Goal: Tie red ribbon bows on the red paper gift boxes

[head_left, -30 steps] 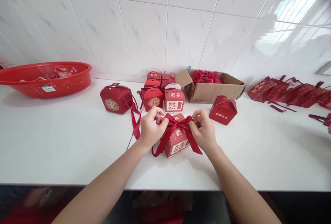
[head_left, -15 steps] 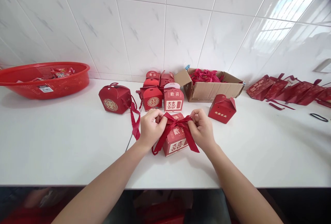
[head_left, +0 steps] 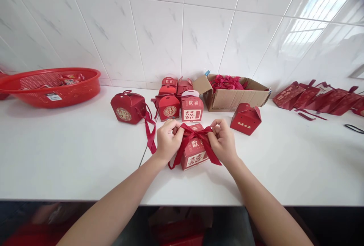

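A small red gift box (head_left: 195,159) with white panels and Chinese characters stands on the white table. Across its top lies a red ribbon (head_left: 195,133) tied in a bow, its two tails hanging down the front. My left hand (head_left: 168,140) pinches the bow's left loop between thumb and fingers. On the other side, my right hand (head_left: 222,140) pinches the right loop. Both hands are closed, just above the box. A thin red cord shows at the box's lower left. The back of the box is hidden.
Behind are several red gift boxes (head_left: 168,108), a dark red box (head_left: 127,107) with ribbon, and a cardboard box (head_left: 239,99) of red ribbons. A red plastic basket (head_left: 71,93) holds packets. To the right are a red box (head_left: 246,120), several red bags (head_left: 313,96) and a black loop (head_left: 353,129).
The view has shifted very slightly. Both hands keep their pinch on the bow's loops, and the gift box stays in place.
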Motion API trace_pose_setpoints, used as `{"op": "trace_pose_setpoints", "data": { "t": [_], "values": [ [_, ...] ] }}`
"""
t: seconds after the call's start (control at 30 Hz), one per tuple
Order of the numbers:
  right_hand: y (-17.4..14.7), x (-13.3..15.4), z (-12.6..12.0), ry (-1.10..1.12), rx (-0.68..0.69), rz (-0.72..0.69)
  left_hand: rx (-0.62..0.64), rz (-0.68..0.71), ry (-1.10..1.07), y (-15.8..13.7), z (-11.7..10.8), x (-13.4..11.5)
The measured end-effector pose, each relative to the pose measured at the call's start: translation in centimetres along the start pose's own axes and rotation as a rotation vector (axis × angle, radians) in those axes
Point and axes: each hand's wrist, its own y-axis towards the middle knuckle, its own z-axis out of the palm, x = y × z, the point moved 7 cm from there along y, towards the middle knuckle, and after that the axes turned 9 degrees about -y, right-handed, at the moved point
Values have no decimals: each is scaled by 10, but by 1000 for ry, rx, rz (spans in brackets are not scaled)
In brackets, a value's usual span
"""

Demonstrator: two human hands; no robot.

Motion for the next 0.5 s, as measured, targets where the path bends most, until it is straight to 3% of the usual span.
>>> {"op": "trace_pose_setpoints", "data": {
  "t": [0.5],
  "values": [
    [-1,-12,7,114,51,96,9,-13,-34,0,0,4]
  ]
}}
